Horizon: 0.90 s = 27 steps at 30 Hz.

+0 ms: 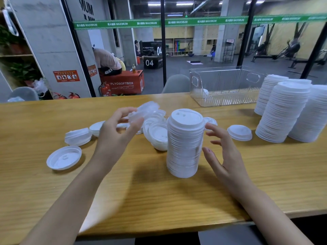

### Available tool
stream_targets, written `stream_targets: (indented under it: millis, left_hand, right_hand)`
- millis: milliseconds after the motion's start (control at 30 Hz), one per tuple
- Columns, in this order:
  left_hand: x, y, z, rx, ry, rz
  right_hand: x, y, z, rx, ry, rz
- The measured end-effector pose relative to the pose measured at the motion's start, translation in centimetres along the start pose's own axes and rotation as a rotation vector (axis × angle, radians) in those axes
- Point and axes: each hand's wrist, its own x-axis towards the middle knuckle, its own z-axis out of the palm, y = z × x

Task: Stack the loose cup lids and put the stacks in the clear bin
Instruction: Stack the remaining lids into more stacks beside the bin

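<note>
A tall stack of white cup lids (184,144) stands upright on the wooden table (159,200) in front of me. My left hand (116,131) is raised left of it and pinches a blurred white lid (144,110) between thumb and fingers. To the right of the stack, my right hand (224,154) is open, fingers spread, close to it but not touching. Loose lids (157,131) lie in a heap behind the stack, others lie at the left (64,157) (77,136) and one at the right (239,132). The clear bin (223,96) sits at the back right.
Three tall finished lid stacks (283,114) stand at the right side of the table, beside the bin. A glass wall runs along the table's far edge, with a gym floor and people beyond it. Grey chair backs (176,84) rise behind the table.
</note>
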Motion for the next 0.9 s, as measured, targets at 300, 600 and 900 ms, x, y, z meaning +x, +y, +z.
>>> stream_targets:
  millis: [300, 600, 900]
  left_hand:
    - [0.3, 4.1, 4.6, 0.129, -0.283, 0.189]
    - [0.1, 4.0, 4.8, 0.164, -0.279, 0.229]
    - [0.6, 3.1, 3.6, 0.118, -0.197, 0.196]
  right_hand:
    - [0.0, 0.0, -0.2, -0.002, 0.015, -0.01]
    - [0.0, 0.0, -0.3, -0.007, 0.015, -0.027]
    - [-0.1, -0.1, -0.4, -0.001, 0.018, -0.024]
